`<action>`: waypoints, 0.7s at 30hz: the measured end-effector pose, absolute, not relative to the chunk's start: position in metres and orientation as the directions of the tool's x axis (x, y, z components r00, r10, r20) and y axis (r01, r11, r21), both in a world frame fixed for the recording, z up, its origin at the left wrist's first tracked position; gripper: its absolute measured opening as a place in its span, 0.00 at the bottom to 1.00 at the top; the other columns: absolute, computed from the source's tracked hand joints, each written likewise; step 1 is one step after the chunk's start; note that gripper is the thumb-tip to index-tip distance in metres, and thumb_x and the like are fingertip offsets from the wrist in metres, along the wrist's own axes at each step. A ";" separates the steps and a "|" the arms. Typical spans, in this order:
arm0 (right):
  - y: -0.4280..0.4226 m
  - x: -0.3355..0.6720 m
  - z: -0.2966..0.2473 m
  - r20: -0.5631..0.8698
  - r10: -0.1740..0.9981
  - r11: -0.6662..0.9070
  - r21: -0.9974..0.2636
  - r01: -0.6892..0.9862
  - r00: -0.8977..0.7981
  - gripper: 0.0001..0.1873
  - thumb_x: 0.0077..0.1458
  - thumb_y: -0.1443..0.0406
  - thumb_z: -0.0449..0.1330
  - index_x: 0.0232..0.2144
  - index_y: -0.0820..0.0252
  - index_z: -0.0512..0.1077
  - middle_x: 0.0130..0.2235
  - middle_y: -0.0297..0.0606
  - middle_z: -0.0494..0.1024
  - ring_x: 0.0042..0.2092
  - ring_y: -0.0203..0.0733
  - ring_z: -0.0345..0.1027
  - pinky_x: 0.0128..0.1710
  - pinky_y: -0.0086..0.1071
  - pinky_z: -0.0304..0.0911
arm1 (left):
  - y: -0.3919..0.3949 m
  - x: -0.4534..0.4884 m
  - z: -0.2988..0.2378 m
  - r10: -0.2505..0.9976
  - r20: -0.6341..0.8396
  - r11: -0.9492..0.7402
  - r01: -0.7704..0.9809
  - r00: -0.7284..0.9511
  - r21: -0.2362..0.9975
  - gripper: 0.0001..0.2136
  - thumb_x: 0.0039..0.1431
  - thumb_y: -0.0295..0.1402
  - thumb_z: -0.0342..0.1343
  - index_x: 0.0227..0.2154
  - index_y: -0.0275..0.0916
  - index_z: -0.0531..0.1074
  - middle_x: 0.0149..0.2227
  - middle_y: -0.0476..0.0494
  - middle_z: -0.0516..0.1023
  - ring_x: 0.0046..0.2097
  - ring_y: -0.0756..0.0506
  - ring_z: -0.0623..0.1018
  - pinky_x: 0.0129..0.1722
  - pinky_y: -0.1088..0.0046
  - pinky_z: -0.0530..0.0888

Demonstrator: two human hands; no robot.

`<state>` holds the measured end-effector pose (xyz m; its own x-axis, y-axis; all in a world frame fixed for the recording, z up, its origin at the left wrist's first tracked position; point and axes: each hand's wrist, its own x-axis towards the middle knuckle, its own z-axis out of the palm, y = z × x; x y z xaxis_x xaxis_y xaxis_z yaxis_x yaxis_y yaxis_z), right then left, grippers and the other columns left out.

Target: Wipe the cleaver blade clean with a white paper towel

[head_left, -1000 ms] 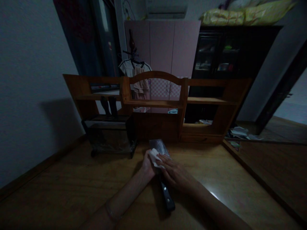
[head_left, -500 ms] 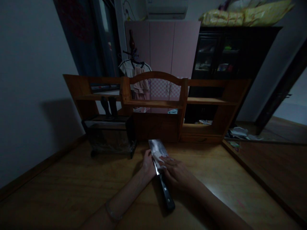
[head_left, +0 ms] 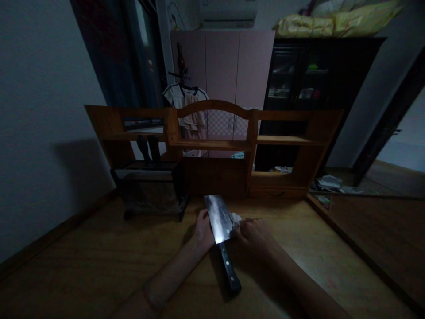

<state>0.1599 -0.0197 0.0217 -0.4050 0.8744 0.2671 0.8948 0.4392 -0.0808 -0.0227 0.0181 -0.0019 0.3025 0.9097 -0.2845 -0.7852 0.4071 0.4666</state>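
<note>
Nearest you, the cleaver point(head_left: 219, 221) lies flat on the desk point(head_left: 99, 257), its black handle pointing back at you. Your left hand point(head_left: 203, 229) sits against the blade's left edge (whether it actually grips, I cannot tell). Your right hand point(head_left: 256, 234) is pinched around a white cloth wad point(head_left: 235, 218) touching the right edge. Beyond stands a knife rack point(head_left: 149, 186), then a wooden shelf unit point(head_left: 215, 144).

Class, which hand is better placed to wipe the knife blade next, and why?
Probably the right hand: it holds the white cloth at the right edge of the knife. The left hand rests against its left side, holding no cloth.
</note>
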 end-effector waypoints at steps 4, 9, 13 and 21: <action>-0.021 0.160 0.026 0.404 0.819 0.507 -0.176 0.844 -0.408 0.16 0.65 0.64 0.47 0.45 0.58 0.74 0.47 0.43 0.75 0.46 0.46 0.71 0.45 0.35 0.63 | 0.014 -0.023 0.005 0.907 -0.307 0.408 -0.788 0.290 0.462 0.12 0.57 0.37 0.47 0.30 0.32 0.71 0.27 0.39 0.77 0.30 0.42 0.77 0.37 0.64 0.73; -0.033 0.147 0.029 0.446 0.647 0.757 -0.282 0.590 -0.618 0.21 0.68 0.66 0.44 0.60 0.55 0.61 0.61 0.37 0.61 0.61 0.42 0.55 0.62 0.38 0.50 | 0.018 -0.024 0.001 0.891 -0.312 0.445 -0.773 0.330 0.452 0.14 0.57 0.38 0.47 0.30 0.32 0.72 0.28 0.37 0.77 0.29 0.43 0.77 0.34 0.65 0.74; -0.040 0.136 0.026 0.388 0.608 0.794 -0.311 0.522 -0.693 0.22 0.68 0.65 0.45 0.62 0.57 0.58 0.63 0.38 0.58 0.63 0.42 0.51 0.64 0.38 0.46 | 0.022 -0.023 -0.004 0.878 -0.384 0.457 -0.741 0.286 0.492 0.15 0.56 0.40 0.47 0.26 0.32 0.71 0.23 0.37 0.75 0.25 0.42 0.75 0.28 0.66 0.73; -0.030 0.149 0.022 0.333 0.700 0.713 -0.295 0.636 -0.631 0.18 0.67 0.64 0.46 0.52 0.59 0.70 0.57 0.42 0.68 0.55 0.45 0.64 0.56 0.35 0.56 | 0.021 -0.022 -0.008 0.884 -0.212 0.467 -0.769 0.417 0.436 0.18 0.58 0.41 0.45 0.35 0.29 0.73 0.32 0.33 0.78 0.35 0.39 0.78 0.37 0.62 0.74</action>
<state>0.1490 -0.0303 0.0215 -0.6314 0.7002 0.3332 0.6356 0.7134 -0.2950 -0.0224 0.0205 -0.0079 0.4168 0.8839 -0.2121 -0.7692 0.4673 0.4359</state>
